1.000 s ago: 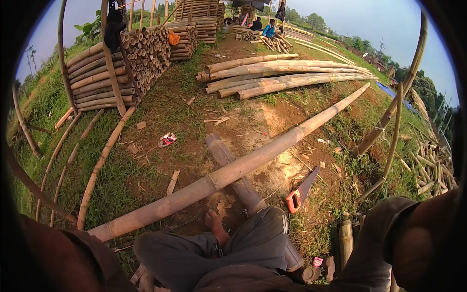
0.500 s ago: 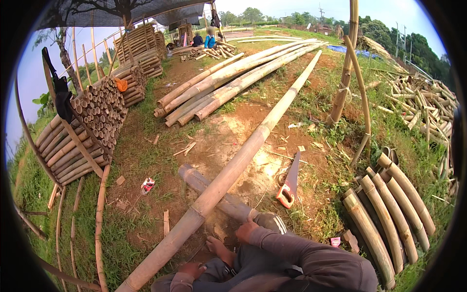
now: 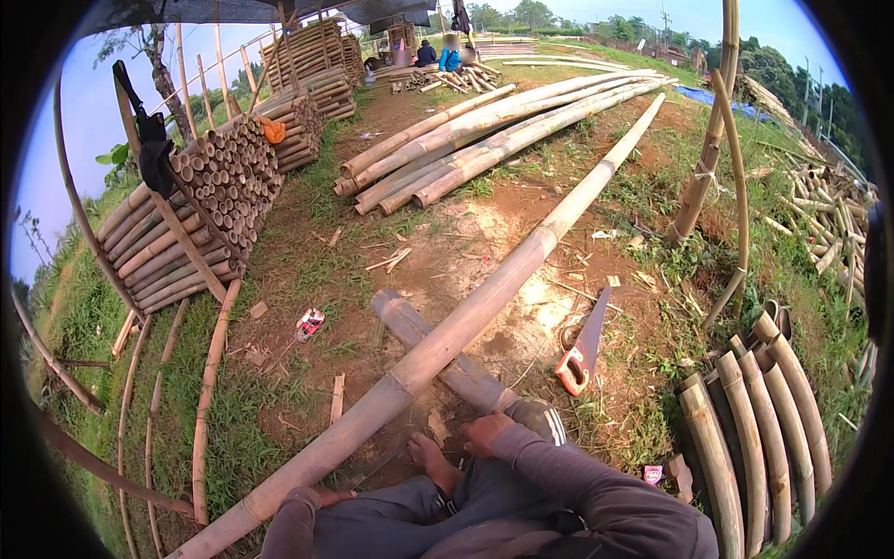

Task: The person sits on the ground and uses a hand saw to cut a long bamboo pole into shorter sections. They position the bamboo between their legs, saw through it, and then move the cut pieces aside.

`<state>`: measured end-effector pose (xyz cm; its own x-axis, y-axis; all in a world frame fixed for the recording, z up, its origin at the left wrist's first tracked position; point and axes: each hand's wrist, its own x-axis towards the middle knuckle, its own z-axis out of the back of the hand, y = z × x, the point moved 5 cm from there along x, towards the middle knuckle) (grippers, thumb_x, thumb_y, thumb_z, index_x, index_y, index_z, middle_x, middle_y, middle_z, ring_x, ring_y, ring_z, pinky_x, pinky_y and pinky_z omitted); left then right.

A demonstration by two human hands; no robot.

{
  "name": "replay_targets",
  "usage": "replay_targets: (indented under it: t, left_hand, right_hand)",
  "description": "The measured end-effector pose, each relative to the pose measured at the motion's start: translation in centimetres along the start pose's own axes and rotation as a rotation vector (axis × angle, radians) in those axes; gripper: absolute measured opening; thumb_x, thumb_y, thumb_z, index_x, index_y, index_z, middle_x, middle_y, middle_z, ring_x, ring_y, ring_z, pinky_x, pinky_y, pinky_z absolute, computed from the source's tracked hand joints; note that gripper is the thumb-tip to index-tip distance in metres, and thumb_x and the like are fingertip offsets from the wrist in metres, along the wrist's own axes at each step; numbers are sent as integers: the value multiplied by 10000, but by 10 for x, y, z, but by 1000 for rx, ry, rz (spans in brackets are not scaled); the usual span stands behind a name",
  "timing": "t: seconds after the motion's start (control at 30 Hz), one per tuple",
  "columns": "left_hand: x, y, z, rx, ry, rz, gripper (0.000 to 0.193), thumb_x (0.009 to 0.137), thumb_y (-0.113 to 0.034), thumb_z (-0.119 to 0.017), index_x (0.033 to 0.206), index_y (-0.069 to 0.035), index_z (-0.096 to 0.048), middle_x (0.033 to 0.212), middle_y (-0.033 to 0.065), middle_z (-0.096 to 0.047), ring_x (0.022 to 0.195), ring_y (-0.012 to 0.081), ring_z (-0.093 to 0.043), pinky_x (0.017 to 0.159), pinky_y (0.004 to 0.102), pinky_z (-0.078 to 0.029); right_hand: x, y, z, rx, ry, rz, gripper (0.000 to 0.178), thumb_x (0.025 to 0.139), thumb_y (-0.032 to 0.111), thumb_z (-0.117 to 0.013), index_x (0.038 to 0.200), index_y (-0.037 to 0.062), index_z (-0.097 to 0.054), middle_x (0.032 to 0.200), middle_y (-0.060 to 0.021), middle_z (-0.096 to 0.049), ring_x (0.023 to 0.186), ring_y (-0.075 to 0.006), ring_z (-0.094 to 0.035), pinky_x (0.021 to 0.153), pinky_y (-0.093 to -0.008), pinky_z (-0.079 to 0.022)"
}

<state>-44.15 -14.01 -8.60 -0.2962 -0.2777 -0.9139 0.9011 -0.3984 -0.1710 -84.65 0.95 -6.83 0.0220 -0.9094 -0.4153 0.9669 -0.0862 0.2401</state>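
A long bamboo pole (image 3: 447, 347) slants from the near left to the far middle, lying across a shorter, thicker bamboo log (image 3: 470, 377) on the ground. My left hand (image 3: 333, 496) rests on my left thigh close to the pole's near part, fingers stretched out, holding nothing I can see. By my right knee, near the log's end, my right hand (image 3: 486, 434) has its fingers curled in; whatever may be inside is hidden. My bare foot (image 3: 434, 462) is on the soil beside the pole. A handsaw (image 3: 585, 349) with an orange-red handle lies right of the log.
Cut bamboo lengths (image 3: 750, 419) lie at the near right. Several long poles (image 3: 484, 140) are spread farther off. Stacked bamboo (image 3: 219, 182) fills the left. An upright post (image 3: 708, 149) stands at right; a red-and-white packet (image 3: 310, 323) lies on the soil. Two people sit far back.
The view has turned left, so the scene sits farther right. My left hand has drawn back along my thigh, toward the left. The pole, log and saw appear unmoved on the ground.
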Motion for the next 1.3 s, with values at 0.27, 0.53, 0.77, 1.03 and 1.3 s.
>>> replay_targets:
  t: [0.27, 0.53, 0.77, 1.03, 1.3]
  left_hand:
    - [65, -75, -18, -412, -67, -272, 1100, 876, -865, -570, 1564, -9, -490, 1560, 217, -527, 1438, 339, -507, 1199, 455, -380]
    - [58, -198, -44, 302, -579, -463, 717, 930, -627, -705, 1400, -87, -657, 1348, 183, -704, 1259, 388, -663, 1082, 480, -507]
    - [96, -142, -48, -4, -635, -466, 679, 944, -630, -677, 1348, -85, -688, 1271, 198, -729, 1224, 386, -675, 1026, 475, -535]
    - [98, -159, -38, -149, -529, -263, 913, 934, -713, -628, 1539, -45, -484, 1484, 268, -592, 1351, 452, -589, 1122, 505, -477]
    - [259, -146, -35, -433, -677, -295, 1171, 886, -642, -712, 1615, 118, -198, 1630, 361, -365, 1502, 487, -409, 1238, 492, -366]
  right_hand:
    - [13, 0, -7, -3, 67, -12, 505, 974, 458, -648, 1369, 144, -654, 1182, -194, -763, 1154, -382, -720, 1019, -533, -530]
    - [58, -34, 0, 288, -294, 26, 565, 944, 469, -664, 1370, 98, -647, 981, -259, -763, 994, -450, -737, 910, -544, -579]
    - [73, -13, -49, 37, 135, 56, 531, 945, 461, -672, 1350, 120, -683, 1177, -238, -750, 1133, -419, -714, 991, -526, -560]
    - [62, -2, -20, 173, 147, 45, 525, 937, 452, -682, 1287, 62, -718, 1219, -239, -741, 1175, -423, -699, 1017, -534, -547]
    - [81, -5, -40, 182, 131, 12, 505, 940, 405, -680, 1272, 28, -729, 1266, -248, -727, 1210, -411, -692, 1042, -503, -543]
